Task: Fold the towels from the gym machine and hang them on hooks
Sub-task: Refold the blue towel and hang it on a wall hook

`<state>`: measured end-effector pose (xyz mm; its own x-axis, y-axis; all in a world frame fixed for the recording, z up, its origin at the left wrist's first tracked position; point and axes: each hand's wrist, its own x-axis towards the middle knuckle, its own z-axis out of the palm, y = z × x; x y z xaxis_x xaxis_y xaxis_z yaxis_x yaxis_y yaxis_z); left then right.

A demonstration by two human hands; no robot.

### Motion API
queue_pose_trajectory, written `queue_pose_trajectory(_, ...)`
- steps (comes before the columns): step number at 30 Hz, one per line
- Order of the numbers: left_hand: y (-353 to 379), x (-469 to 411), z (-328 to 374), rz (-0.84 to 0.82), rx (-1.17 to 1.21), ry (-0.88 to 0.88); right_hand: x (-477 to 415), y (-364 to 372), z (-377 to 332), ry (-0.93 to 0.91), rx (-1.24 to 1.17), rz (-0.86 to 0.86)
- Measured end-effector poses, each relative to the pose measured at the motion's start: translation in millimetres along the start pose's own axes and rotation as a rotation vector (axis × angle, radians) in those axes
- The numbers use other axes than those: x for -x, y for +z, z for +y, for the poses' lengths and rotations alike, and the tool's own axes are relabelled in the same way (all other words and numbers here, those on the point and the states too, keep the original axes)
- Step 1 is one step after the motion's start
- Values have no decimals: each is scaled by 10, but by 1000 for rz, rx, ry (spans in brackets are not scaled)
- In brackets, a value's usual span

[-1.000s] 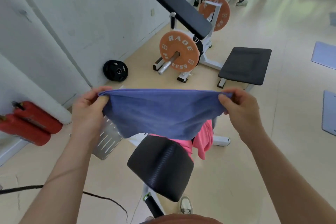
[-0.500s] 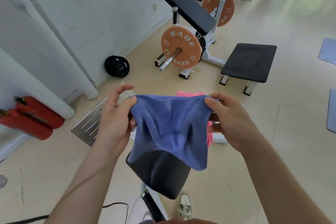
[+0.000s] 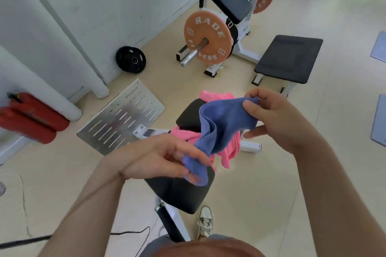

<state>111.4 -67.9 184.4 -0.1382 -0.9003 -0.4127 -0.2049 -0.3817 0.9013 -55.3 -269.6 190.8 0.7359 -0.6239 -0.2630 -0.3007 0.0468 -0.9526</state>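
Blue towel (image 3: 219,123): held in the air between both hands, bunched and twisted into a loose band that runs from upper right down to lower left, above the gym machine.
Left grip (image 3: 158,158): closed on the lower end of the blue towel, thumb and fingers pinching the cloth, with a small fold poking out past the fingertips.
Right grip (image 3: 277,117): thumb and forefinger pinched on the upper corner of the blue towel, while the other fingers reach out straighter beneath the cloth.
Pink towel (image 3: 226,158): draped over the machine between its two black pads, partly hidden behind the blue towel, one end hanging toward the floor.
Seat pad (image 3: 181,194): black, on a white frame, nearest the person and directly under the left grip.
Footplate (image 3: 121,117): slotted metal, tilted, just left of the machine.
Shoe (image 3: 205,223): pale sneaker on the floor beside the frame.
Orange weight plate (image 3: 206,37): lettered, on a bar of a farther white machine, under a long black angled pad.
Black weight plate (image 3: 131,60): leaning at the foot of the wall.
Fire extinguishers (image 3: 31,119): two, red, lying at the left edge.
Cable (image 3: 129,232): black, trailing across the floor at lower left.
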Motion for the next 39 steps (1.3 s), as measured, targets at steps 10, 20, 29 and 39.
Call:
queue_pose_trajectory(10, 249, 10, -190, 528, -840, 36, -132, 311, 124, -199, 319, 327)
queue_pose_trajectory(20, 178, -226, -307, 629, -624, 198, -207, 898, 343, -57, 234, 8)
queue_pose_trajectory(29, 112, -322, -413, 850, -263, 142, -78, 890, 318, -20, 21, -50)
queue_pose_trajectory(39, -28, -334, -295, 986, -314, 232, -49, 904, 296, -34, -119, -69)
